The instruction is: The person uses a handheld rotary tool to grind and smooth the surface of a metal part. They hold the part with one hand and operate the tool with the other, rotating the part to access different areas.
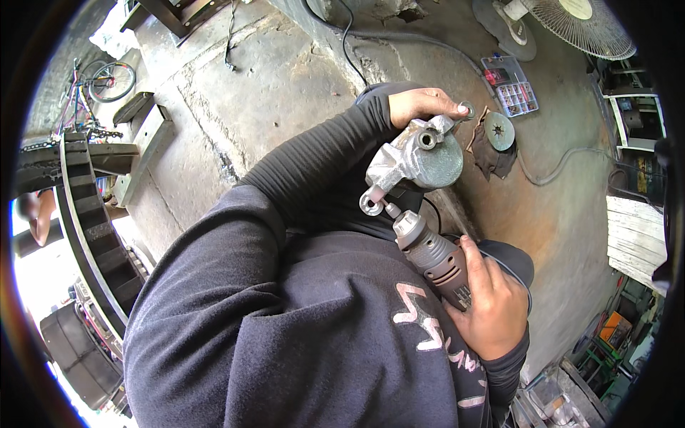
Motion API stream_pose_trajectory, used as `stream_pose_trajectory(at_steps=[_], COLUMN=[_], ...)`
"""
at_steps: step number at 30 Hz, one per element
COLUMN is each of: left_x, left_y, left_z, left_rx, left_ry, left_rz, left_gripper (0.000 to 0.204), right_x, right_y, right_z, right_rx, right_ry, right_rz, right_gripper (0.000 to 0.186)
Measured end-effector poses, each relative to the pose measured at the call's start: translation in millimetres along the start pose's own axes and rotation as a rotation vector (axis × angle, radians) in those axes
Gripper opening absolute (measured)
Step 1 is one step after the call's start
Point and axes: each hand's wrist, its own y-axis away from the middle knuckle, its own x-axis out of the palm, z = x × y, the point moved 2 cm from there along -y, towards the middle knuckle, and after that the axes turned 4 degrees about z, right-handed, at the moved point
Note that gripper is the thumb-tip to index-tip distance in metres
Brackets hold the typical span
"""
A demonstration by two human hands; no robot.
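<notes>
My left hand (427, 105) grips the upper end of a grey cast-metal housing (408, 158), thumb near a small eyelet. The housing has a round flat face, a bored boss and a ring-shaped lug at its lower end. In my right hand (492, 303) is a brown rotary tool (437, 258), fingers wrapped round its body. The tool points up and left, with its small bit at the lug; whether the bit touches the metal I cannot tell. A thin cord runs beside the tool and my right wrist.
On the concrete floor lie an abrasive disc (499, 131) on a dark rag and a clear compartment box (515, 93). A fan (581, 21) stands far right. Hoses and cables cross the floor. A curved metal frame (89, 214) is at the left, a bicycle (107, 80) behind it.
</notes>
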Motion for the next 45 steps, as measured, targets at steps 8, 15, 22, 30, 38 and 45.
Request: stream_pose_trajectory(at_steps=[8, 15, 22, 30, 38, 45], left_x=[2.2, 2.1, -0.6, 0.6, 2.1, 2.6], left_y=[0.2, 0.6, 0.5, -0.2, 0.7, 0.8], left_z=[-0.9, -1.1, 0.4, 1.0, -1.8, -1.8], left_rx=[-0.038, -0.017, 0.034, -0.015, -0.016, -0.033], left_ry=[0.001, 0.007, -0.038, -0.026, -0.011, -0.003], left_rz=[-0.006, -0.027, -0.028, -0.022, -0.021, -0.021], left_gripper=[0.058, 0.057, 0.058, 0.058, 0.057, 0.058], right_x=[-0.8, 0.5, 0.2, 0.4, 0.5, 0.6], right_y=[0.1, 1.3, 3.5, 3.7, 3.2, 3.1], right_z=[1.4, -0.4, -0.6, 1.1, 0.0, -0.1], right_rx=[0.003, -0.003, -0.015, -0.010, -0.003, -0.002], right_ry=[0.013, -0.016, -0.010, -0.002, -0.010, -0.015], right_rz=[0.001, 0.006, 0.019, 0.005, -0.017, -0.006], right_gripper=[0.091, 0.091, 0.091, 0.092, 0.092, 0.091])
